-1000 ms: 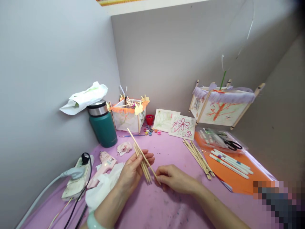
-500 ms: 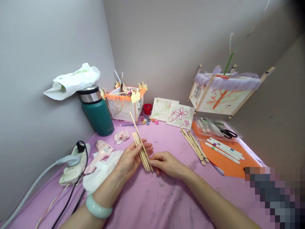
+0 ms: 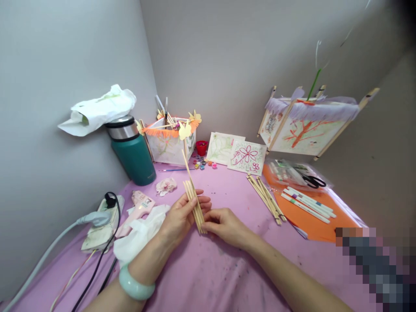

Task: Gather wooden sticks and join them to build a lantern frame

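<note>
Bundle of wooden sticks (image 3: 194, 203) is gripped by left hand (image 3: 180, 216); lower ends pinched by right hand (image 3: 225, 225); judged light, stiff, best held mid-length

**Sticks gathered over the purple table**

We held a bundle of wooden sticks (image 3: 194, 203) in our left hand (image 3: 180, 219), one stick poking above the rest. Our right hand (image 3: 225, 225) pinched the bundle's lower end. A glue gun (image 3: 138, 207) lay near the left hand, a teal flask (image 3: 133, 151) behind it.
</note>
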Action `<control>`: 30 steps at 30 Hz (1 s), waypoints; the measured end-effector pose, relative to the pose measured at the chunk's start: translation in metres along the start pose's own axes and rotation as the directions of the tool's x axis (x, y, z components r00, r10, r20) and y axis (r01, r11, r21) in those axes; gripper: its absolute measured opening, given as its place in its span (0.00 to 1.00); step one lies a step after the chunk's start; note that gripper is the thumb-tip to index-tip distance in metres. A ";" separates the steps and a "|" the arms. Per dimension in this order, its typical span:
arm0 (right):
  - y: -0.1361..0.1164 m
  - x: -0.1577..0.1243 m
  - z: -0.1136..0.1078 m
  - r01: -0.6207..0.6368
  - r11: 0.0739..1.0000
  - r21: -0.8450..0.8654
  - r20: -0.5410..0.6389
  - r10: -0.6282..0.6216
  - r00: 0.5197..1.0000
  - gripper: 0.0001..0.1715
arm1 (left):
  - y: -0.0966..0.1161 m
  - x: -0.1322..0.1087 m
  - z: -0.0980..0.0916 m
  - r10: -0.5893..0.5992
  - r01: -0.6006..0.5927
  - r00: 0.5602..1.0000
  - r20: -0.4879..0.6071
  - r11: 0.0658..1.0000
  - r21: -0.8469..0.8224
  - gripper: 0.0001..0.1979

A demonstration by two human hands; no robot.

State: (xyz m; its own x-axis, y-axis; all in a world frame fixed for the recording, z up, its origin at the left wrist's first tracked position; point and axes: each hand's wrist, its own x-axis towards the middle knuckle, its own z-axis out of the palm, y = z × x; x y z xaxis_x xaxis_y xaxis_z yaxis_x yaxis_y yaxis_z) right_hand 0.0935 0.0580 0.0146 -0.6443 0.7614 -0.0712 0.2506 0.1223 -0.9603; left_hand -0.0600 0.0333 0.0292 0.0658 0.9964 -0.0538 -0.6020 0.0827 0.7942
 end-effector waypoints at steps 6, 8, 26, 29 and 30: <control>0.006 0.002 0.004 0.150 0.965 -0.216 -0.149 -0.184 0.972 0.08 | 0.001 -0.006 0.002 0.045 -0.059 0.996 0.083 0.983 0.173 0.11; 0.008 0.003 0.002 0.153 0.952 -0.266 -0.135 -0.194 0.972 0.08 | 0.001 -0.007 0.002 0.040 -0.058 0.995 0.089 0.975 0.214 0.11; 0.011 0.006 -0.002 0.160 0.907 -0.390 -0.132 -0.227 0.965 0.06 | 0.002 -0.002 0.002 0.102 -0.125 0.991 0.085 0.932 0.340 0.15; 0.013 0.005 -0.003 0.171 0.895 -0.412 -0.122 -0.240 0.963 0.06 | 0.009 -0.003 0.006 0.239 -0.242 0.970 0.053 0.908 0.342 0.14; 0.013 0.004 -0.003 0.182 0.890 -0.417 -0.111 -0.249 0.962 0.07 | 0.016 -0.007 0.009 0.300 -0.290 0.953 0.031 0.884 0.367 0.13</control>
State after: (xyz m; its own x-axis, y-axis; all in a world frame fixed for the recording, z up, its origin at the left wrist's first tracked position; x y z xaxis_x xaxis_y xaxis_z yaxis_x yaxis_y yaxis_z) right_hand 0.0965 0.0645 0.0028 -0.6018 0.7731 0.2004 0.4073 0.5129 -0.7556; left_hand -0.0629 0.0273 0.0472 -0.0935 0.9741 0.2058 -0.2591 -0.2234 0.9397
